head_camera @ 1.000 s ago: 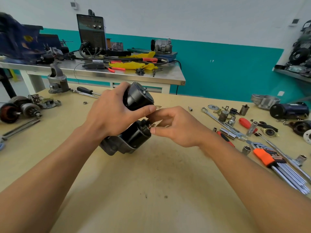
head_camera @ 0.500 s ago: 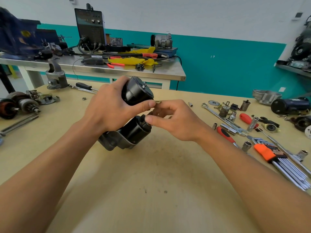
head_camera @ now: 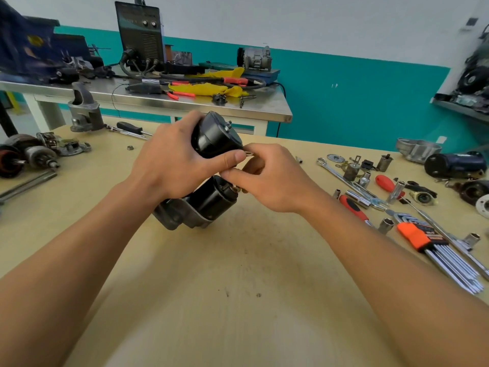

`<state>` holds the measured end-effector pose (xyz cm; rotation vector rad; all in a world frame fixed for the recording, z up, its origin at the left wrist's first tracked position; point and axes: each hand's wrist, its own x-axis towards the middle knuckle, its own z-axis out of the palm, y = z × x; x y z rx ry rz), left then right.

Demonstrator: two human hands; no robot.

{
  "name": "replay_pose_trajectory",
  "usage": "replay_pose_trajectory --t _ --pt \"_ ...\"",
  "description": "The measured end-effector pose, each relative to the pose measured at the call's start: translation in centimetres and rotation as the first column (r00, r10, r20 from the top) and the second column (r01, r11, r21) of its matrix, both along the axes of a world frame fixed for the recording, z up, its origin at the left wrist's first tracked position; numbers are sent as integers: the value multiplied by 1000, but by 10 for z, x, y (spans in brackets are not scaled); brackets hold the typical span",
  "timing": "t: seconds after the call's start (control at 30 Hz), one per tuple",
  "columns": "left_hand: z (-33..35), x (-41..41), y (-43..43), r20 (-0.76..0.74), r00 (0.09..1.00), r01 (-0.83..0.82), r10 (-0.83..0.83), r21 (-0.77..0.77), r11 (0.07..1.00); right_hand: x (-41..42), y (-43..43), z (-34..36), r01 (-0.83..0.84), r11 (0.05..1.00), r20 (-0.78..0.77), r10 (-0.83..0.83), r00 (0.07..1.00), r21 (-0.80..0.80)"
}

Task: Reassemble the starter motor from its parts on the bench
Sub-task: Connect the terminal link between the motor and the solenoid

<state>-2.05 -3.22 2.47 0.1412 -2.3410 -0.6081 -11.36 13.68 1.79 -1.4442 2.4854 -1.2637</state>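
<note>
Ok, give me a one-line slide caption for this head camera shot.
Left hand grips the black starter motor at the bench while the right hand pinches at its terminal end.

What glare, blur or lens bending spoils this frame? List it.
Head view: even soft light, faint shadow under the starter motor. Head view: glare along the steel table edge, highlights on the motor's black casing. Head view: wide-angle bending swells both forearms at the lower corners. Head view: shelf far right smeared.

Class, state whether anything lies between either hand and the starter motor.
Nothing visible does. The left hand grips the starter motor directly; the right hand has its fingers at its rear end.
</note>
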Motion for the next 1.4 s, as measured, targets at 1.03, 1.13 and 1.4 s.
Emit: replay_pose_trajectory --t 1.03,1.13,1.4 --pt "3 5 7 10 993 116 -117 37 993 4 6 14 -69 989 38 65 997 127" --pt "2 5 5 4 992 126 -126 41 991 5 9 20 -165 957 74 152 986 238" --pt "2 4 5 -1 992 124 -124 50 991 4 13 24 -150 954 83 133 988 260"
